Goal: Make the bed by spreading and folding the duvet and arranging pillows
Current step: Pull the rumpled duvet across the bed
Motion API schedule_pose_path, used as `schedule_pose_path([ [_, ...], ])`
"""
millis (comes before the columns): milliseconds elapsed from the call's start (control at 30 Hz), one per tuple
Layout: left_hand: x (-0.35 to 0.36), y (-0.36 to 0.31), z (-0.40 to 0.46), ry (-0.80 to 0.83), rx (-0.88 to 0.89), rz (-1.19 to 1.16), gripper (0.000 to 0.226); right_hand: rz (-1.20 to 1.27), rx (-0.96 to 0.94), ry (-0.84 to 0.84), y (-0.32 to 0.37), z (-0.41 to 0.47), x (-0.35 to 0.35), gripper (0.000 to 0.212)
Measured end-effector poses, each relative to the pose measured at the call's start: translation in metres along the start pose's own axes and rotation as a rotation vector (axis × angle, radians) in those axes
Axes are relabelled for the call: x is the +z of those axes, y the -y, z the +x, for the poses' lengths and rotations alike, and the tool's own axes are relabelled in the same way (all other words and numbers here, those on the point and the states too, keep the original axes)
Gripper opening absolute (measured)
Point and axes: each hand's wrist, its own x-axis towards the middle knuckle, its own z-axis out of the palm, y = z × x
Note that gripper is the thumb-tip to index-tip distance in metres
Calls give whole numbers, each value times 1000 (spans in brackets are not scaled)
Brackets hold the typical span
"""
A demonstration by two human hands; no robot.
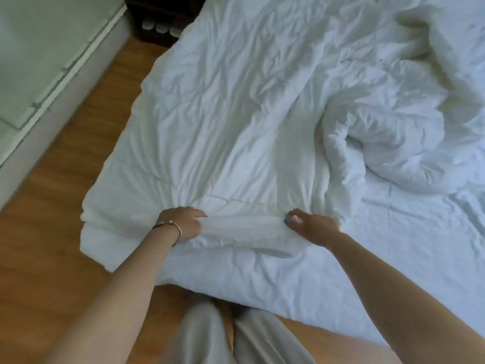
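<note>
Soft, puffy white duvet (236, 114) spread flat and wrinkly over the bed's left side, bunched in a fat lump toward the right edge. Left hand (181, 224), thin metal bangle (178, 229) on the wrist, fingers curled tight round a rolled fold near the bed's foot edge. Right hand (312, 227) pinching the same fold's other end. Smooth brown wooden floor (65, 245) beside the bed's left edge.

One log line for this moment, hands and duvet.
left hand: grips duvet edge | right hand: grips same edge | far right: bunched | pillows: unseen
</note>
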Motion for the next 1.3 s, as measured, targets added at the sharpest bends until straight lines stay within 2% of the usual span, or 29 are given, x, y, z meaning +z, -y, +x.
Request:
schedule_pose_path([
  [200,56,18,-46,166,-45,85,51,35,68,173,14,-62,88,55],
  [367,110,26,-61,258,56,214,62,-8,127,181,20,-83,117,60],
  [500,126,28,-68,359,7,55,61,255,202,125,22,-95,139,59],
  [600,134,6,-70,339,47,55,51,396,230,112,22,-106,153,56],
  [700,138,-35,-68,369,145,48,43,379,232,97,8,-118,151,54],
  [867,134,-128,-63,353,241,52,45,381,241,24,-47,-131,129,52],
  [1133,141,-327,-40,185,361,-153,45,305,250,-125,-207,-138,69,52],
  [1300,147,-412,-25,51,345,-302,48,296,197,-130,-293,-124,35,53],
])
